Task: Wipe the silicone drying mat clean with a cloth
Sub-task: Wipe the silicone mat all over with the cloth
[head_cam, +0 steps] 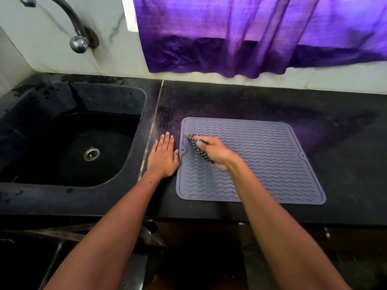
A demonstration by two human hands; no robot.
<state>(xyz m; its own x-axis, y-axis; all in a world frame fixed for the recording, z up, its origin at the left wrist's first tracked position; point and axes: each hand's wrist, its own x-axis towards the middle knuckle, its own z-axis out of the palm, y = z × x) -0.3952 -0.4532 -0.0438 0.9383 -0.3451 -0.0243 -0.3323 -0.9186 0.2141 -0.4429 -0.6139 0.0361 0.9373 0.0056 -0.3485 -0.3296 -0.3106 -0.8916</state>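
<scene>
Black stone worktop (pixel 272 101) runs under a pale tiled wall, with a purple curtain (pixel 240 38) hanging over its back edge and a dark sink (pixel 69 147) sunk into its left end below a curved tap (pixel 77 36). Your grey mat (pixel 261 164) lies flat on the worktop right of the sink, near the front edge, its wavy ribs facing up and its left edge just beside a pale seam in the stone. Your left hand (pixel 164 155) lies flat on the worktop between the seam and the mat, fingers straight and together, thumb touching the mat's left edge. Your right hand (pixel 213 150) is over the mat's left part, fingers curled round a dark checked cloth (pixel 199 148) that presses on the ribs near the left edge. That hand and the cloth are blurred, so you cannot tell how the cloth is folded.
</scene>
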